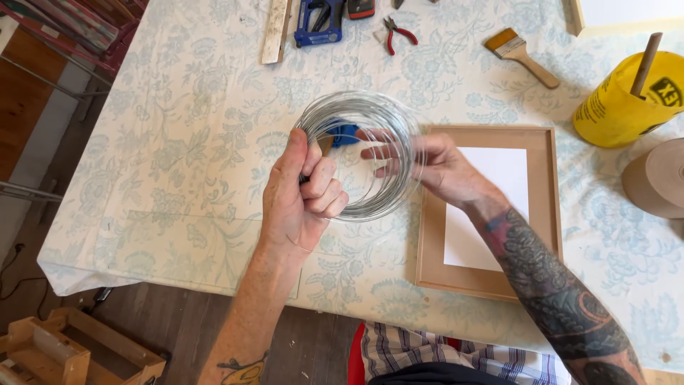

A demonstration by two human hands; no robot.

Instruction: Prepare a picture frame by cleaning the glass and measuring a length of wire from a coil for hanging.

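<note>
We're clamping our left hand (303,196) around the coil of silver wire (360,153) at its eight o'clock edge, holding it above the floral tablecloth (178,142). Our right hand (420,164) is reaching in from three o'clock, fingers spread loosely across the loops. The wooden picture frame (488,214) is lying just beside it; red-handled pliers (397,33) and a paintbrush (520,53) are waiting toward twelve and one.

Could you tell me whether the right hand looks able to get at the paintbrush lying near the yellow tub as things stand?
Probably not straight away: the right hand is threaded through the wire coil, though bare cloth lies before the paintbrush.
</note>
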